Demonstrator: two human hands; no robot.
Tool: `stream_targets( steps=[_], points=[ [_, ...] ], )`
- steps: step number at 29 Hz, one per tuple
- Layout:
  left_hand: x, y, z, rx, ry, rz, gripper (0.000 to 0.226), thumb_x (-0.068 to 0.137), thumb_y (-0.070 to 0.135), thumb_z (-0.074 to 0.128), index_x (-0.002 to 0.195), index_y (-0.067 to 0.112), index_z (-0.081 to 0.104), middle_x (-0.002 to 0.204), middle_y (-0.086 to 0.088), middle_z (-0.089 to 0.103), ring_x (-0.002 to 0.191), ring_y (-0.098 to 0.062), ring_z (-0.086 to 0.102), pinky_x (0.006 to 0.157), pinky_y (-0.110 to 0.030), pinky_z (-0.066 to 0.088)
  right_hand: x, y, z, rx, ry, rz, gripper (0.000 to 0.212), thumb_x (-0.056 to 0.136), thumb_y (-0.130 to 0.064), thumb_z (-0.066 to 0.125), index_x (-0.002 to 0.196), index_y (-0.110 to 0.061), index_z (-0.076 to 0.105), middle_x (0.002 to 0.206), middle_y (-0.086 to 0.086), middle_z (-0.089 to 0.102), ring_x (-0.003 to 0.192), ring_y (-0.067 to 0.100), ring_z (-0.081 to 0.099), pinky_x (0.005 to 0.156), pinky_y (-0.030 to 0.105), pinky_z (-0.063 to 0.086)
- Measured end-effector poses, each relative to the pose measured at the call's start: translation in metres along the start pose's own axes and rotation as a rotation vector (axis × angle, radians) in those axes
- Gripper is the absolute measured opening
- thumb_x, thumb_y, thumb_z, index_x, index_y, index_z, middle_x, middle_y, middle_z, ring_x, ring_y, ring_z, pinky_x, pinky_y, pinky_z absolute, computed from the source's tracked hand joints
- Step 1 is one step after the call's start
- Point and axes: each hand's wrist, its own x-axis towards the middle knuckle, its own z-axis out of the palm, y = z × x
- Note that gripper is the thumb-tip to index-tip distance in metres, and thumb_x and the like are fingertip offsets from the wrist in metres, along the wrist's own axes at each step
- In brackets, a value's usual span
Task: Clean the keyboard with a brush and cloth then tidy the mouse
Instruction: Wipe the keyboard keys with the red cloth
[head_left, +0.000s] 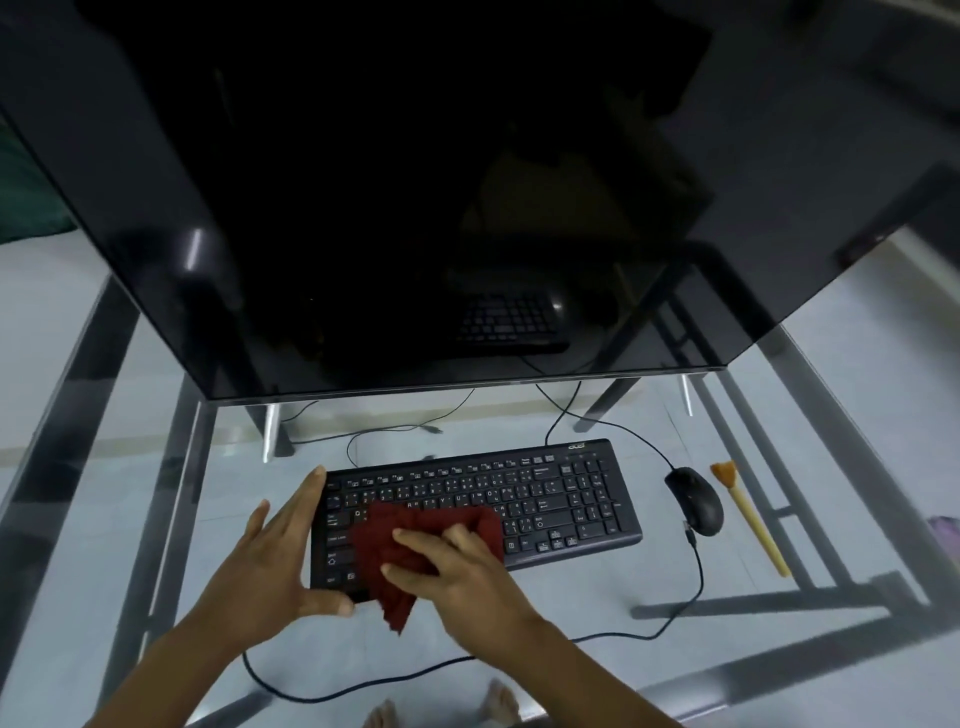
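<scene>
Probably bracing: left hand (270, 561) lies flat against the left end of the keyboard (545, 499), fingers straight, thumb at the near corner, likely so it doesn't slide under the wiping. Right hand (457, 566) bunches the red cloth (384, 535), fingers curled into it, pressing it onto the left-middle keys. Brush (748, 514) lies on the glass table (571, 613) just right of the mouse (696, 501), seemingly parked, brushing judged done. Mouse sits near the keyboard's right end, cable loose, not yet tidied.
</scene>
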Motion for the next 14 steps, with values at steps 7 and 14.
stream_targets(
  steps=[7, 14],
  points=[
    [-0.002, -0.002, -0.001, 0.040, 0.009, 0.027, 0.149, 0.047, 0.070, 0.080, 0.149, 0.028, -0.021, 0.159, 0.003, 0.016, 0.143, -0.006, 0.019, 0.117, -0.033, -0.002, 0.019, -0.030, 0.012, 0.080, -0.018, -0.023, 0.049, 0.084, -0.009, 0.044, 0.123, -0.031, 0.063, 0.142, -0.002, 0.049, 0.091, 0.019, 0.044, 0.078, 0.032, 0.050],
    [-0.003, 0.002, -0.004, -0.046, -0.039, 0.005, 0.149, 0.043, 0.087, 0.067, 0.146, 0.032, -0.025, 0.160, 0.010, 0.001, 0.145, -0.002, 0.003, 0.118, -0.036, -0.007, 0.020, -0.021, 0.010, 0.073, -0.021, -0.047, 0.043, 0.088, -0.011, 0.048, 0.123, -0.031, 0.064, 0.141, -0.001, 0.050, 0.093, 0.021, 0.047, 0.078, 0.033, 0.050]
  ],
)
